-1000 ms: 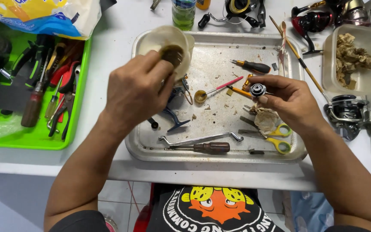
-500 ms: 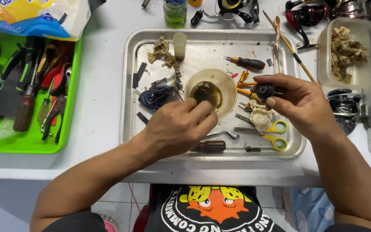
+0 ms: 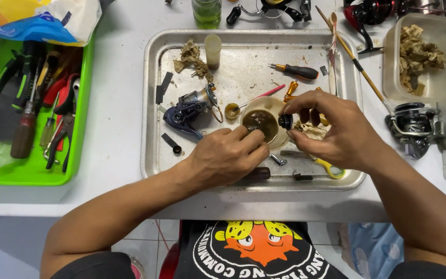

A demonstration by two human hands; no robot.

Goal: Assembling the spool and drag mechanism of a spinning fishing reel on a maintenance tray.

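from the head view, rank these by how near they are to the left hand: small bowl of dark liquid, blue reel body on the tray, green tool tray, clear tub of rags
1. small bowl, touching the left hand's fingertips.
2. blue reel body, just up and left on the metal tray.
3. green tool tray, far left on the table.
4. clear tub of rags, far upper right.

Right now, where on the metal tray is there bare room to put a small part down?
The tray is bare along its near left edge, below the blue reel, and across its far middle, between the wad of dirty paper and the screwdriver. Around the small bowl, under both hands, it is crowded.
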